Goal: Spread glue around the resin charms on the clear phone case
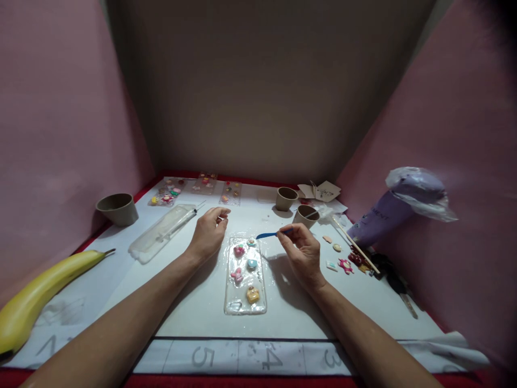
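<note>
A clear, glossy phone case [244,283] lies flat on a smooth white board [194,320], its surface glistening as if wet. It is a rounded rectangle, and its long axis runs from 12 to 6 o'clock; a small rounded oblong outline sits in its 7 o'clock corner, at the end nearest the person. Five chunky, shiny charms sit on it: a pale-blue one [251,243] near 1 o'clock, a pink-and-red one [239,250] near 11, a turquoise rounded one [252,264] right of centre, a pink rabbit-shaped one [237,276] left of centre and a toast-shaped yellow one [252,295] toward 5.

The right hand [302,253], off the case at 2 o'clock, pinches a slim blue tool [267,235] between thumb and fingers. The tool's flat, tapered tip points to 9 o'clock, at the case's 1 o'clock corner beside the pale-blue charm; whether it touches cannot be told. The left hand [210,229], off the case at 11 o'clock, is half open, fingers loosely curled, with nothing visible in it.

Farther out, a crinkled clear plastic pouch [155,237] lies at 10 o'clock and a smooth yellow banana [52,283] at 9. Two tapered brown cups [283,205] [299,220] stand toward 1, a pink bear-shaped charm [346,265] lies at 3, and a plastic-topped purple container [374,218] leans at 2.
</note>
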`<state>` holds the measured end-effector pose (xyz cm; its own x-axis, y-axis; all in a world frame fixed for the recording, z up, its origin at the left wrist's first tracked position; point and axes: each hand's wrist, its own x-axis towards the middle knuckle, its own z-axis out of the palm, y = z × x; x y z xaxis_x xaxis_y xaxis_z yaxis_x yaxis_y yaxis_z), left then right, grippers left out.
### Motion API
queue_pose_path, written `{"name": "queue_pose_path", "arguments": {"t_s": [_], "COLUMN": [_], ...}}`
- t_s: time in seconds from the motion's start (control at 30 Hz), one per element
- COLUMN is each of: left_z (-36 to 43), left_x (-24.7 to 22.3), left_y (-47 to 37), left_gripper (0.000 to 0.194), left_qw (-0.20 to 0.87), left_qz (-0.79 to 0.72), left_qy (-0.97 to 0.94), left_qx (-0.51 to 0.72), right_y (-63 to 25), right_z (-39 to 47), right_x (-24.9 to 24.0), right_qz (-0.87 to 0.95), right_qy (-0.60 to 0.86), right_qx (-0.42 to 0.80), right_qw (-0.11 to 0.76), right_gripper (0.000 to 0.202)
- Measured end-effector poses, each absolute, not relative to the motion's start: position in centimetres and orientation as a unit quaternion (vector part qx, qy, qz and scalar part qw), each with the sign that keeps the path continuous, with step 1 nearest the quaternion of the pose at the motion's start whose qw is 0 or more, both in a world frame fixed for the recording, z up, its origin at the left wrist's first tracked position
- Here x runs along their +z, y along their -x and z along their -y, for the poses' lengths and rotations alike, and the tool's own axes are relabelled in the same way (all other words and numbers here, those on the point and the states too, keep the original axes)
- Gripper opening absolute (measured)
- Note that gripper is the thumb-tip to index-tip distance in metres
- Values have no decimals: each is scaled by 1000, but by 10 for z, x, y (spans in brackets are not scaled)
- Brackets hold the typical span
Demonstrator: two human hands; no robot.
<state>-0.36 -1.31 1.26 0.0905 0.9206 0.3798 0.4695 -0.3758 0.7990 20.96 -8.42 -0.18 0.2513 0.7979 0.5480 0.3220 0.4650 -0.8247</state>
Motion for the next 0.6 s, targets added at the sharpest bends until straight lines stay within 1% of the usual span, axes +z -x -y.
{"name": "queue_pose_path", "arguments": {"t_s": [0.6], "left_z": [13], "left_x": [12], "left_y": [3], "left_gripper": [24], "left_qw": [250], "left_qz": [-495], "left_qy": [-699], "left_qx": [452], "right_y": [-210], "right_z": [84], "right_x": [-4], "right_qz": [580], "right_qy": [484], "right_qx": [190], "right_qw": [627], "right_gripper": [8]}}
